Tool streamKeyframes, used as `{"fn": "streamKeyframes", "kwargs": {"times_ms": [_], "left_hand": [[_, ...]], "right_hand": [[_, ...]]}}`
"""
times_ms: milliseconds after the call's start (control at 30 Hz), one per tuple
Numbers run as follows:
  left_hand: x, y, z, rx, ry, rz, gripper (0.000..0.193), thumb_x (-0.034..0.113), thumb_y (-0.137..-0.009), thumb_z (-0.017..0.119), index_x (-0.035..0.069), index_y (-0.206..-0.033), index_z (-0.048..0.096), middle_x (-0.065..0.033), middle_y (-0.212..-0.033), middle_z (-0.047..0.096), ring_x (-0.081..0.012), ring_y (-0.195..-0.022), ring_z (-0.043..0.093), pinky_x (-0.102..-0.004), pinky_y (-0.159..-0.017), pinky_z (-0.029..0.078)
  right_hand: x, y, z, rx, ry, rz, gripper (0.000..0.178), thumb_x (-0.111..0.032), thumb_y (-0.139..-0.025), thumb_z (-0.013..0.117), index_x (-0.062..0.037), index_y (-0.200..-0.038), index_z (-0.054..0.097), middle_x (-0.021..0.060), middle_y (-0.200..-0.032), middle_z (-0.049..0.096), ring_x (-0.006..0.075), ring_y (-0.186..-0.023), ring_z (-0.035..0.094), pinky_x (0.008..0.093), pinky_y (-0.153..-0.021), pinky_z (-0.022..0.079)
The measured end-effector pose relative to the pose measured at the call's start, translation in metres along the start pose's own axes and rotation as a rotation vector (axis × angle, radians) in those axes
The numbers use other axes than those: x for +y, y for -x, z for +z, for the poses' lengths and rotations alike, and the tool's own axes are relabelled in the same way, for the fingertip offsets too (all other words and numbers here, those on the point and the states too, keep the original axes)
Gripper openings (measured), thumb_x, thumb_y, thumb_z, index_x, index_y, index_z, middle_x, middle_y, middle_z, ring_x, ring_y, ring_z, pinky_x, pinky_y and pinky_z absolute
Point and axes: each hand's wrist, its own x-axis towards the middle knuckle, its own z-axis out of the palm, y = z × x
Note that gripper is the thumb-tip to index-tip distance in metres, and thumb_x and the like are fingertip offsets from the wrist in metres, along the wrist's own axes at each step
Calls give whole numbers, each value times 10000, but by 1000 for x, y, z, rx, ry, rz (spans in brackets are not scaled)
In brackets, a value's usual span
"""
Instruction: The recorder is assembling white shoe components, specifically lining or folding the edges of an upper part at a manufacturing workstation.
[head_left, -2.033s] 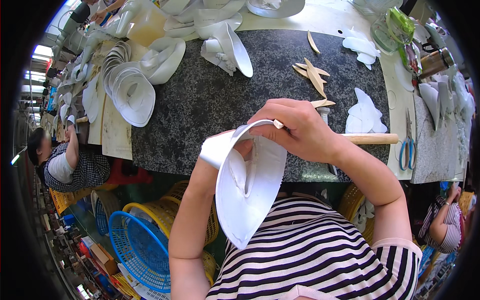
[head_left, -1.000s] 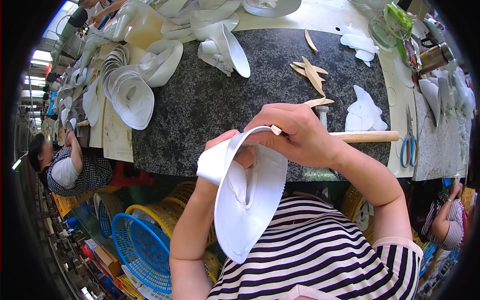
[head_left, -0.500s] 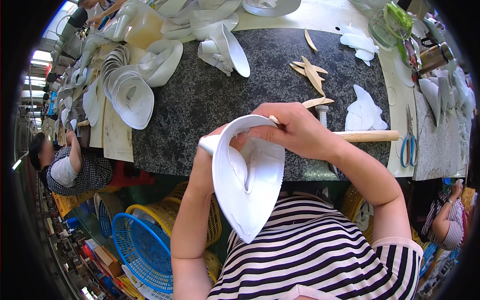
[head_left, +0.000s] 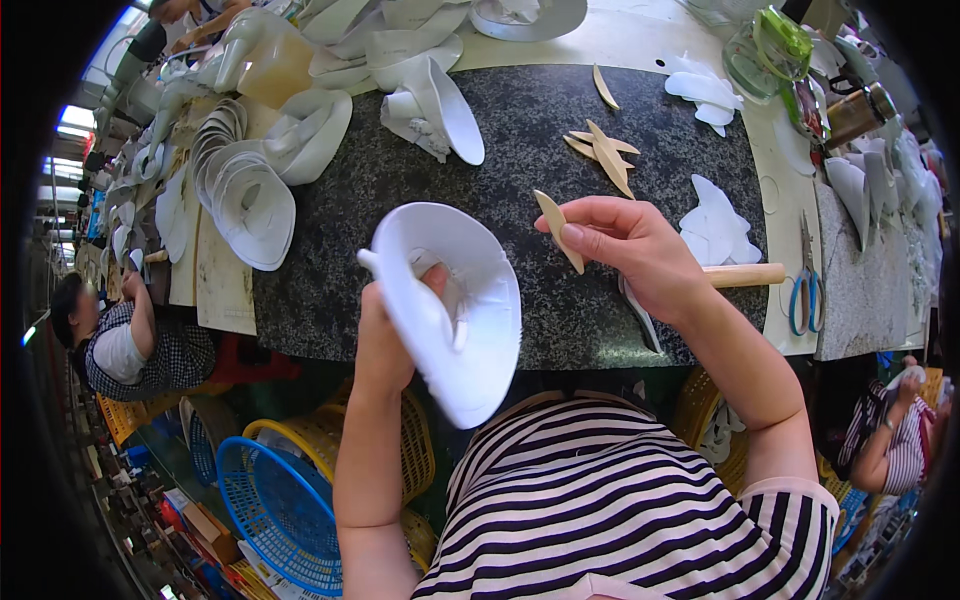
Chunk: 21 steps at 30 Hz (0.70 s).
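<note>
My left hand (head_left: 378, 335) is closed on a white, stiff, hollow piece (head_left: 475, 300) with a wide brim that tapers to a point. It grips the left side, with a fingertip showing inside the hollow. My right hand (head_left: 640, 250), to the right and apart from the white piece, pinches a thin leaf-shaped wooden piece (head_left: 556, 230) between thumb and fingers. Beyond that hand, similar wooden pieces (head_left: 607, 155) lie crossed on the dark speckled slab (head_left: 330, 230). A hammer (head_left: 745, 275) with a wooden handle lies partly hidden by my right hand.
White cut pieces (head_left: 718, 222) and blue-handled scissors (head_left: 806, 300) lie at the right. Stacked white pieces (head_left: 255, 215) stand at the left. A blue basket (head_left: 265, 510) stands below the table. Other people (head_left: 120, 325) work at both sides.
My right hand has left the white piece and moved right, with the leaf-shaped wooden piece now plainly in its fingers. My left hand has shifted left with the white piece, raising and turning it.
</note>
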Motion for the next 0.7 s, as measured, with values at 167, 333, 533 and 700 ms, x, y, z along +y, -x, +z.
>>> {"fn": "streamKeyframes", "kwargs": {"times_ms": [167,333,533,700], "left_hand": [[-13,-5,-3,-257,228,-89,185,110,-1029,635,-24,-1131,710,-15,-987,715,-59,-855,630,-240,-748,507],[2,0,8,-281,355,-142,212,50,-1017,629,-38,-1209,650,-60,-1012,747,-70,-892,676,-237,-797,546],[-5,2,3,-325,415,-179,199,4,-991,623,-53,-1179,653,-83,-1028,753,-84,-894,695,-235,-810,554],[-3,2,-5,-384,404,-174,274,5,-976,630,-47,-1244,655,-77,-1104,738,-99,-958,689,-269,-879,552]], "right_hand": [[-8,-3,30,-74,45,26,187,-56,-957,706,21,-1127,683,72,-924,747,111,-802,700,268,-676,584],[7,-2,37,-120,289,-133,229,-64,-956,708,8,-1171,676,78,-1002,735,124,-883,692,280,-760,570],[14,-3,36,-190,388,-107,281,-73,-954,711,-8,-1224,669,84,-1096,720,141,-979,683,293,-862,554],[15,-5,32,-215,446,-76,326,-81,-952,713,-21,-1269,662,89,-1174,707,154,-1060,676,305,-946,540]]}}
